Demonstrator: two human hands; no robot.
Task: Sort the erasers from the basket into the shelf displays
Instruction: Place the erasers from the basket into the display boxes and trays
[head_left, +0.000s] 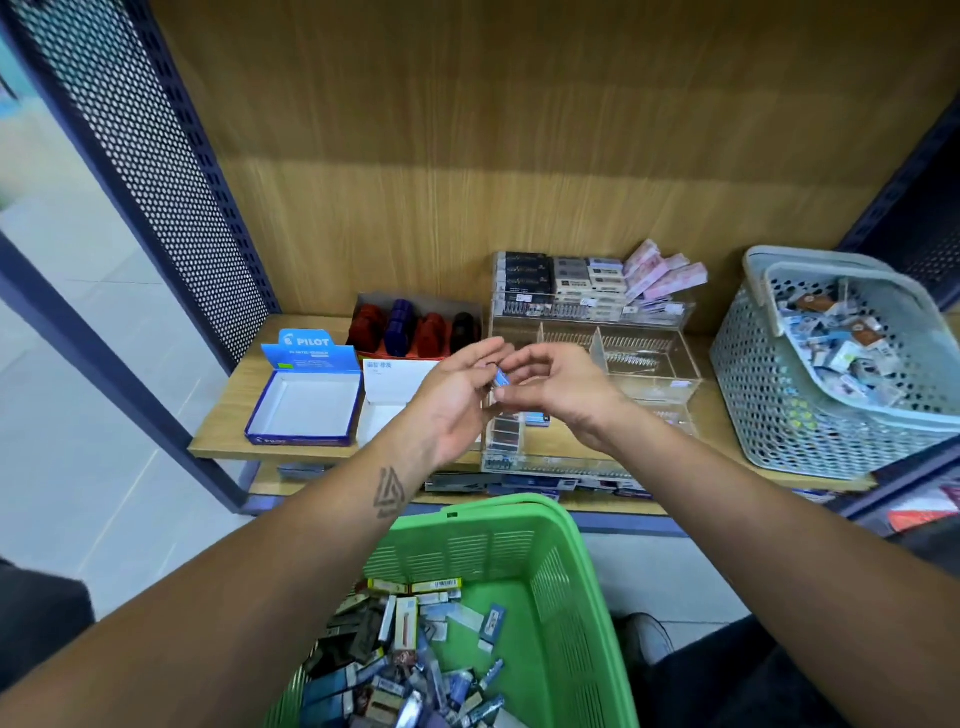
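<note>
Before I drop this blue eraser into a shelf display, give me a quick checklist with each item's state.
1. Eraser held: ok. The small blue eraser sits between the left hand and right hand.
2. Which fingers actually pinch it: cannot tell, they overlap.
3. Matching display open: ok. The blue Pilot box is open and shows a bare white floor.
4. Clear acrylic organizer: ok, its middle compartments look free.
5. Path to the shelf: ok, nothing lies between the hands and the boxes.
6. Supply left: ok. The green basket holds many more erasers.
</note>
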